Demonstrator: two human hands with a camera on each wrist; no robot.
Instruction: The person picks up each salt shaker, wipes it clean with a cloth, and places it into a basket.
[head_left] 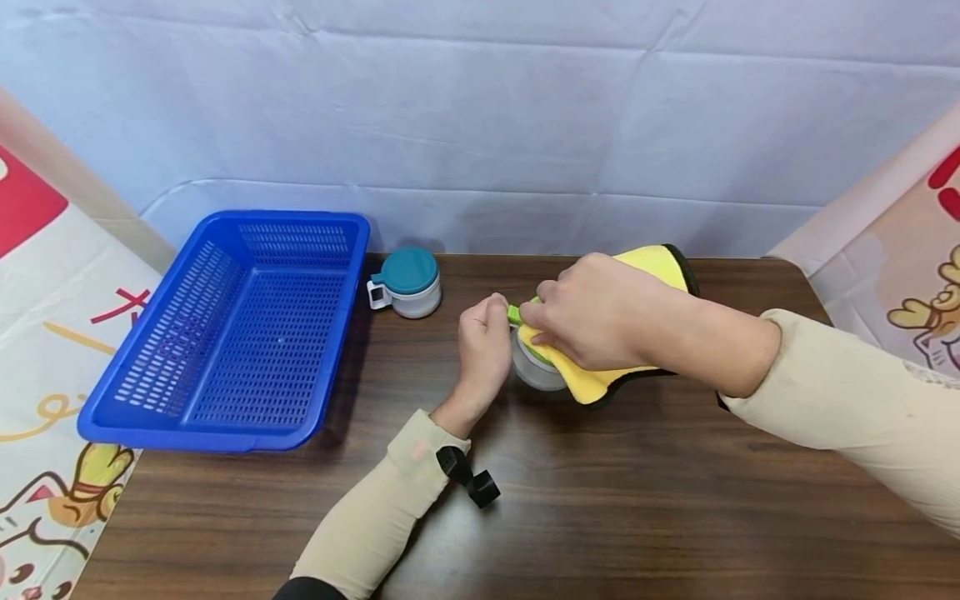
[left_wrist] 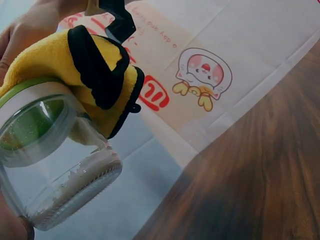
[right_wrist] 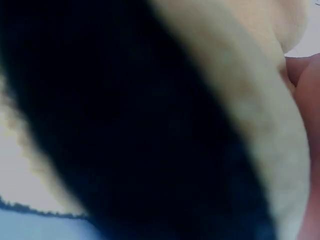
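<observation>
The right hand (head_left: 588,312) and yellow cloth (head_left: 648,265) hide much of the green lid (left_wrist: 31,85) from the head camera. A blurred dark band (right_wrist: 125,120), too indistinct to identify, crosses the right wrist view.

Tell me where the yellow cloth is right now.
In the head view, the yellow cloth is right of centre, in the right hand, against the green-lidded jar.
</observation>
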